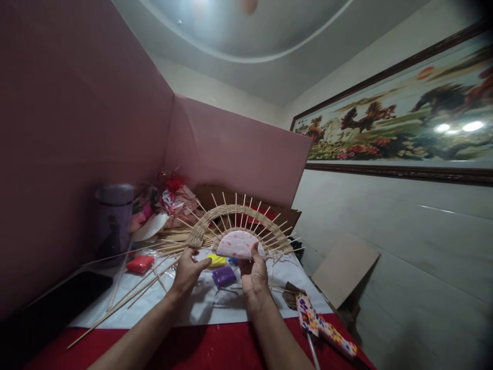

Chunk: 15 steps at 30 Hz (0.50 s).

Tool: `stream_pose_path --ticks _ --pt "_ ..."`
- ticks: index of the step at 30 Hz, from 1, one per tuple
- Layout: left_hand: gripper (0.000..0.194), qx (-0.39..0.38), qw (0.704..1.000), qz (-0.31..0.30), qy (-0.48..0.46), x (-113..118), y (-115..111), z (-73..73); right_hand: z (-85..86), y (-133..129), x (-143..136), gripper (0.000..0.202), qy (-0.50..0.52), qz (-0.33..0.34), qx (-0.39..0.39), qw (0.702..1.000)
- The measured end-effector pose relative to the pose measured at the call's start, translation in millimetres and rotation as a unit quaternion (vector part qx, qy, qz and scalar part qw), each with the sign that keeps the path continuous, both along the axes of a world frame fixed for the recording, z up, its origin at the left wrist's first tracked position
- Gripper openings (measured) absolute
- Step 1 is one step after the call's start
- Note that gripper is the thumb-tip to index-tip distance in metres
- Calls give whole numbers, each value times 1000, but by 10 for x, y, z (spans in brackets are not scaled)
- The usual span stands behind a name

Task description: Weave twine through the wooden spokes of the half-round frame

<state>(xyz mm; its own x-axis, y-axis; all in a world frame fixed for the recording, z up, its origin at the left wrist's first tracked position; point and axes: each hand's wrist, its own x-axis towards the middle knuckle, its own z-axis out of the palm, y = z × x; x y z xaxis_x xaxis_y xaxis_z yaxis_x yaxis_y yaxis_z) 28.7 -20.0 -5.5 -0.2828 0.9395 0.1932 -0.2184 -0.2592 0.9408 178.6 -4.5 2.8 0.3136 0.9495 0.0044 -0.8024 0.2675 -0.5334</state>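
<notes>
Both hands hold up a half-round woven fan [241,209] of thin sticks, with a band of twisted cord woven across them and stick ends poking past it. At its base is a half-circle of pale cloth [238,243] with pink marks. My left hand [189,271] pinches the band's lower left end. My right hand [254,270] grips the cloth base from below, thumb on its front. Loose cord hangs at the fan's right end. Beneath it on the white cover lie a purple packet [224,277], a yellow packet [217,260] and a partly hidden blue one.
Left of the hands are a red packet [140,264], loose sticks [150,281] and a dark flat object [73,290]. A purple tumbler [113,221] stands behind. A flower-patterned object [327,329] lies at the right front; cardboard [346,267] leans on the wall.
</notes>
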Motion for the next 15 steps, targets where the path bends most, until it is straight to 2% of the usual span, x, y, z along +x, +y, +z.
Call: stream_pose_path --ticks 2,5,7,11,13,15 --pt "37 14 997 -61 -48 46 -26 12 -18 -34 -53 35 -2 -13 9 1000" --pt "33 9 967 -195 -161 120 -85 46 -62 -103 -176 42 -28 -18 32 999" --pt "30 6 951 -234 -204 139 -120 72 -100 -156 -266 45 -54 -15 40 998" --pt "20 6 937 -241 -254 76 -131 108 -166 -261 -408 44 -144 -28 74 986" --pt "20 7 931 -236 -277 14 -111 134 -182 -300 -452 38 -222 -29 118 968" --pt "22 -8 929 -219 -299 -55 -92 182 -182 -310 -472 31 -270 -2 148 951"
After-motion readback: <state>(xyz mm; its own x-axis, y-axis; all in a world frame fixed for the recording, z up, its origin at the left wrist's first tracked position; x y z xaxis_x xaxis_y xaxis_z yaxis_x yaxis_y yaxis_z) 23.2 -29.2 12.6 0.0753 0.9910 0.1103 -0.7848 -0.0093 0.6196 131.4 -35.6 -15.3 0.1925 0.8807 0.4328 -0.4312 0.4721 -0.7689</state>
